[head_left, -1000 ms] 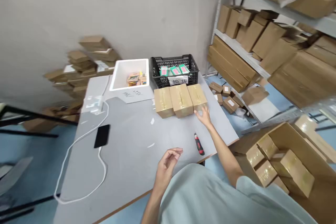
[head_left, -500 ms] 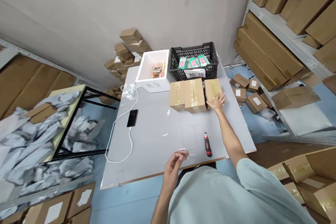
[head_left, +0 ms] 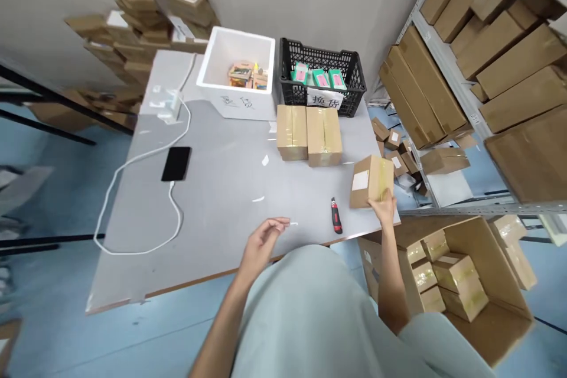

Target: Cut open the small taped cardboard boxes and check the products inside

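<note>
My right hand (head_left: 384,208) grips a small taped cardboard box (head_left: 386,177) by its near side, over the table's right edge. The box is tilted, with a white label on its left face. My left hand (head_left: 264,237) is at the front edge of the table, thumb and fingers pressed together; whether anything is between them I cannot make out. A small white scrap (head_left: 293,223) shows just beyond those fingertips. Between the two hands lies a red and black box cutter (head_left: 336,216). Two more taped boxes (head_left: 324,137) stand side by side before the black crate.
A white foam box (head_left: 248,103) and a black plastic crate (head_left: 319,50) holding green and pink packets stand at the back. On the left are a phone (head_left: 176,163) and a white cable (head_left: 133,253). A large open carton (head_left: 505,271) with small boxes is at lower right.
My right hand has taken the rightmost box away from the other two, toward me and to the right. My left hand stays low with fingers together. The view has shifted toward the right.
</note>
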Demonstrator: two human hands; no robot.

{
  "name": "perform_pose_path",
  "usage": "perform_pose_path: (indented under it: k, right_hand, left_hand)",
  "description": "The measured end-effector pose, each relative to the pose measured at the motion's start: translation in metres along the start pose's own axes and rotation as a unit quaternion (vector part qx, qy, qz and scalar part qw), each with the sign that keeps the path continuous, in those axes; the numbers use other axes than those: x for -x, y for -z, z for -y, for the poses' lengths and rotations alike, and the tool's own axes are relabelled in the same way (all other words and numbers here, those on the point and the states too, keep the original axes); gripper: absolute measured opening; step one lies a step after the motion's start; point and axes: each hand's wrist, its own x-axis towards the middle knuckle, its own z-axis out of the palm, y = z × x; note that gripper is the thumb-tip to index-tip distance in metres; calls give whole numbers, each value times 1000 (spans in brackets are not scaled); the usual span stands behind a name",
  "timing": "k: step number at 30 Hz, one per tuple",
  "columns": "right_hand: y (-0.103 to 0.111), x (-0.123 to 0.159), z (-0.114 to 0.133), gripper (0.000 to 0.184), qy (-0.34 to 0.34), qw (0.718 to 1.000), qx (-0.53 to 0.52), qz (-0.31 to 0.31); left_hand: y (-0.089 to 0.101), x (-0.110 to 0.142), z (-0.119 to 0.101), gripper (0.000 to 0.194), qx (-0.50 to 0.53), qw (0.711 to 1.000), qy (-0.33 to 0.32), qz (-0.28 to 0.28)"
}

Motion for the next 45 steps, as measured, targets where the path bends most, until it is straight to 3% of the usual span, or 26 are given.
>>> perform_pose_path:
  k: [3, 5, 8, 11, 15, 19, 21, 24, 27, 29, 32, 34, 36, 38, 41, 45]
  right_hand:
    - [4, 80, -14, 116, -34, 999, -8, 23]
    - [-2, 124, -3, 120, 1, 999, 5, 49]
    - [-22, 178, 32, 123, 80, 990, 28, 114]
    - [-46, 214, 80, 132, 192, 959, 63, 197]
    - [-74, 238, 144, 134, 362, 873, 119, 305]
    - [-97, 238, 186, 131, 470, 794, 164, 349]
    - [-107, 229, 195, 129, 490, 776, 184, 352]
    - [-120, 211, 196, 125, 496, 773, 188, 349]
    - [-134, 200, 181, 125, 487, 794, 145, 335]
    - [-145, 200, 162, 130, 451, 833, 97, 307]
    - [-166, 212, 126, 147, 321, 910, -5, 262]
    - [-182, 223, 103, 158, 212, 938, -88, 261]
    - [-198, 234, 85, 156, 122, 935, -172, 285]
    - [-212, 243, 76, 138, 69, 915, -249, 311]
    - [-224, 251, 77, 100, 30, 890, -335, 306]
    - [-221, 247, 89, 74, 19, 883, -390, 261]
  left_hand:
    - [40, -16, 18, 53, 8, 1000, 7, 8]
    - [64, -29, 30, 53, 16, 999, 23, 26]
    - [93, -49, 46, 50, 7, 998, 49, 41]
    - [120, -62, 62, 46, -22, 997, 73, 11]
    - [159, -53, 88, 43, -66, 994, 91, -1]
    - [195, -27, 117, 45, -104, 988, 118, -10]
    - [204, -16, 128, 49, -99, 986, 126, -37]
    - [205, -9, 137, 55, -75, 989, 120, -36]
    - [202, -8, 140, 64, -62, 992, 111, -25]
    - [203, -7, 143, 73, -48, 993, 111, -8]
    - [211, -6, 156, 95, -26, 993, 101, 49]
    - [216, -6, 170, 114, -16, 991, 91, 101]
    - [217, -7, 184, 132, -11, 985, 87, 147]
    - [215, -9, 195, 138, -14, 982, 90, 163]
    - [209, -9, 201, 129, -31, 988, 81, 130]
    - [209, -3, 193, 114, -54, 995, 50, 74]
